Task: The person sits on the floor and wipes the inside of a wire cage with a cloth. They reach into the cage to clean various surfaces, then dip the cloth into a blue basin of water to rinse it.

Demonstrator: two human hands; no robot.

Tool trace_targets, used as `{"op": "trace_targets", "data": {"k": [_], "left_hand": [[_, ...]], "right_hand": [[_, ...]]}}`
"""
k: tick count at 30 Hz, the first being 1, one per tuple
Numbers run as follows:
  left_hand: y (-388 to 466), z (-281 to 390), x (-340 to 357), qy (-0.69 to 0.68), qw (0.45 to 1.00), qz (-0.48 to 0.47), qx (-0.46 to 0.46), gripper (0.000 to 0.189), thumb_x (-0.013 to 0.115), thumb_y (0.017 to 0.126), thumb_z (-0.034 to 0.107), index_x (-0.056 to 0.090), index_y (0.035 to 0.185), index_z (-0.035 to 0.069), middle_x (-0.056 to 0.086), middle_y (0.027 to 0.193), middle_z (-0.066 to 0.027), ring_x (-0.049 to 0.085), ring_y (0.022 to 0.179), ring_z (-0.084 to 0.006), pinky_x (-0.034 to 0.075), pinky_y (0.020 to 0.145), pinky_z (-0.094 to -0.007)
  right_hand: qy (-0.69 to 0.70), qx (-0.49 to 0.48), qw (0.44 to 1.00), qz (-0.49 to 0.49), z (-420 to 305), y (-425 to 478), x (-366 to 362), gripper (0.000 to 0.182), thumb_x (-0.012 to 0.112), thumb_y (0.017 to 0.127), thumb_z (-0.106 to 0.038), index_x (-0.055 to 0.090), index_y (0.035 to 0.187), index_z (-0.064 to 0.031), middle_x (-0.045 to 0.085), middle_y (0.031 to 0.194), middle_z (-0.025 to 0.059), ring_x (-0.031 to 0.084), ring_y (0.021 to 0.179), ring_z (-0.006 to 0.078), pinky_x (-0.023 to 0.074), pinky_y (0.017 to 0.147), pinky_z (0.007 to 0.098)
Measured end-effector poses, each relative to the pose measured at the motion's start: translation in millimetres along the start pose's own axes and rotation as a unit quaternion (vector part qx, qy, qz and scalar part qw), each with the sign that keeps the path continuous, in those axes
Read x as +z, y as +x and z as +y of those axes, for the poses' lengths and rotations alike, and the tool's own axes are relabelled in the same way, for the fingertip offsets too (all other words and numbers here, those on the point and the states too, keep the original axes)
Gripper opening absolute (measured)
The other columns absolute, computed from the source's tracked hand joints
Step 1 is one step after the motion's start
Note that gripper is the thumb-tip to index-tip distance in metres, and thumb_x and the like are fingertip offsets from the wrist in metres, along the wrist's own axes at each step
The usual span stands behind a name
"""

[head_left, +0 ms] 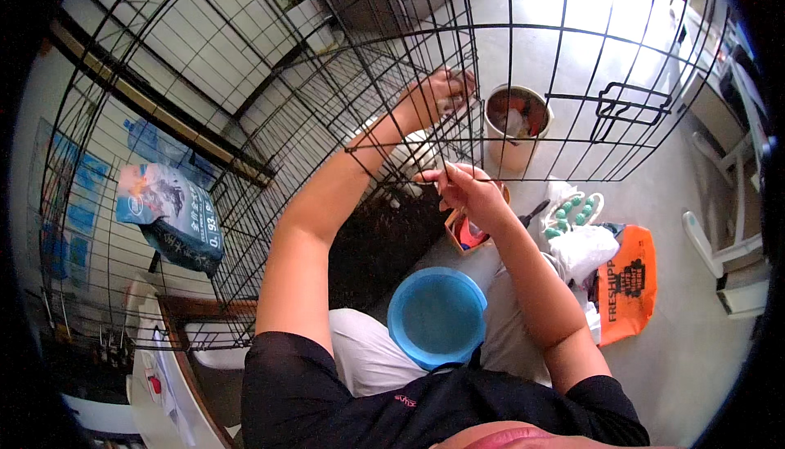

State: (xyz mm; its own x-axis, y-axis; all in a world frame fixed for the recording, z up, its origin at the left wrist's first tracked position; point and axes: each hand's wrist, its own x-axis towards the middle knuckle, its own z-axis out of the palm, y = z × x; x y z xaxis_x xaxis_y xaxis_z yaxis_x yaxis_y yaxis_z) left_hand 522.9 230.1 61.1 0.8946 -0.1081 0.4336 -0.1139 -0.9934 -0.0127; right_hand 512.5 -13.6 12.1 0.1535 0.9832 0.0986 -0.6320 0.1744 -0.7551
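A black wire pet cage (511, 24) spreads before me, with a latched wire panel swung out to the right. My left hand (436, 98) reaches in among the wires, its fingers curled at the upright edge beside that panel. Something pale shows at those fingertips; I cannot tell what it is. Lower down, my right hand (471, 194) is at the bottom edge of the wires, index finger stretched left and other fingers bent. Whether it pinches a wire is unclear. Behind my left forearm lies a white, furry-looking shape (402, 156), mostly hidden. A blue basin (436, 320) sits between my legs.
A pale bucket (514, 151) with mixed contents stands beyond my right hand. Right of my forearm are an orange bag (635, 289), white plastic (582, 251) and green beads (570, 211). A pet food bag (178, 210) is at left. White chair legs (714, 253) edge the right.
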Motion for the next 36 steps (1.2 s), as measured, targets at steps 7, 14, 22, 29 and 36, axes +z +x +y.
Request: {"op": "trace_targets", "data": {"k": [7, 14, 22, 29, 36], "left_hand": [[-20, -25, -24, -0.621, 0.768, 0.003, -0.155, 0.02, 0.053, 0.096, 0.003, 0.062, 0.114, 0.001, 0.07, 0.099, -0.0086, 0.07, 0.091, -0.0185, 0.057, 0.072, -0.0303], [-167, 39, -151, -0.371, 0.771, 0.304, -0.419, 0.02, 0.059, 0.095, 0.005, 0.063, 0.115, 0.002, 0.069, 0.099, -0.0064, 0.066, 0.085, -0.0138, 0.055, 0.072, -0.0313], [-289, 211, -209, -0.391, 0.67, 0.373, -0.509, 0.028, 0.067, 0.092, 0.016, 0.064, 0.119, 0.009, 0.065, 0.1, 0.0014, 0.058, 0.082, -0.0068, 0.046, 0.07, -0.0237], [-345, 285, -190, -0.482, 0.641, 0.361, -0.476, 0.026, 0.067, 0.097, 0.025, 0.065, 0.117, 0.009, 0.064, 0.099, 0.0032, 0.058, 0.084, -0.0051, 0.045, 0.07, -0.019], [-372, 285, -164, -0.103, 0.844, 0.277, -0.448, 0.022, 0.075, 0.083, 0.003, 0.073, 0.105, 0.006, 0.064, 0.1, -0.0019, 0.061, 0.088, -0.0149, 0.049, 0.079, -0.0282]], "right_hand": [[0.088, -0.038, 0.995, 0.019, 13, -27, 11, 0.029, 0.05, 0.107, -0.029, 0.062, 0.119, -0.006, 0.061, 0.138, 0.0113, 0.063, 0.076, 0.01, 0.0553, 0.069, 0.0278], [-0.103, -0.048, 0.992, 0.053, 13, -42, 11, 0.042, 0.051, 0.107, -0.033, 0.055, 0.139, -0.0071, 0.061, 0.136, 0.0065, 0.067, 0.093, 0.0116, 0.0558, 0.073, 0.0247], [-0.08, -0.036, 0.995, 0.052, 10, -49, -9, 0.046, 0.048, 0.107, -0.043, 0.061, 0.131, -0.0052, 0.07, 0.118, 0.0096, 0.065, 0.087, 0.0128, 0.0562, 0.071, 0.0267], [0.125, -0.049, 0.984, 0.12, 33, -22, -29, 0.038, 0.055, 0.105, -0.039, 0.058, 0.128, -0.0087, 0.066, 0.122, 0.0059, 0.061, 0.095, 0.016, 0.0513, 0.086, 0.0292], [0.082, 0.063, 0.99, 0.092, 84, -12, -37, 0.031, 0.059, 0.102, -0.022, 0.059, 0.128, -0.0052, 0.067, 0.11, 0.0069, 0.06, 0.08, 0.0135, 0.0522, 0.067, 0.0248]]}}
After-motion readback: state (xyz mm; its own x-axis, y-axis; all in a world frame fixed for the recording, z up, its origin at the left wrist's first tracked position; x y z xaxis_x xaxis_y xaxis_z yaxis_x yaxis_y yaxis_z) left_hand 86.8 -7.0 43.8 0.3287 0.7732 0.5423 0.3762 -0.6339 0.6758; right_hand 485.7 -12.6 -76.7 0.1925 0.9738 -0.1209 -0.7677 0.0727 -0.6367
